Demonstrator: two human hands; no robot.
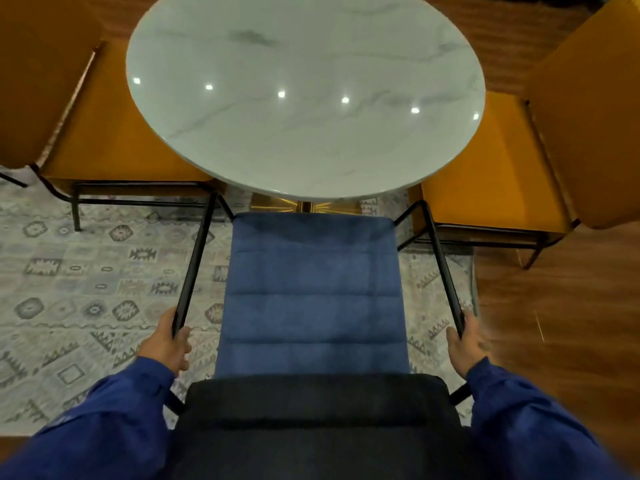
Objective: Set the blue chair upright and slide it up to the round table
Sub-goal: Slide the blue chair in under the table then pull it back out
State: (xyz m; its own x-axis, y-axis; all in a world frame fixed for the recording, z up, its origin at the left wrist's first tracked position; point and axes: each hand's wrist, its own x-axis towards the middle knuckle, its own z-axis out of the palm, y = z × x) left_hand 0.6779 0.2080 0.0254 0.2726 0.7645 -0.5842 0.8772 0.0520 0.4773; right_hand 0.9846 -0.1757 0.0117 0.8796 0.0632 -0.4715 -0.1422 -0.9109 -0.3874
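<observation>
A blue chair [311, 296] stands upright between both hands, its seat front near the round marble counter [304, 95]. The left hand [168, 344] and right hand [465, 341] each have fingers wrapped around a black metal armrest. Mustard chairs (one each side) flank it on a patterned rug [69, 289].

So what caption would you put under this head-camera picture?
Both hands, left hand and right hand, grip the upright blue chair by its armrests, facing the round table.
</observation>
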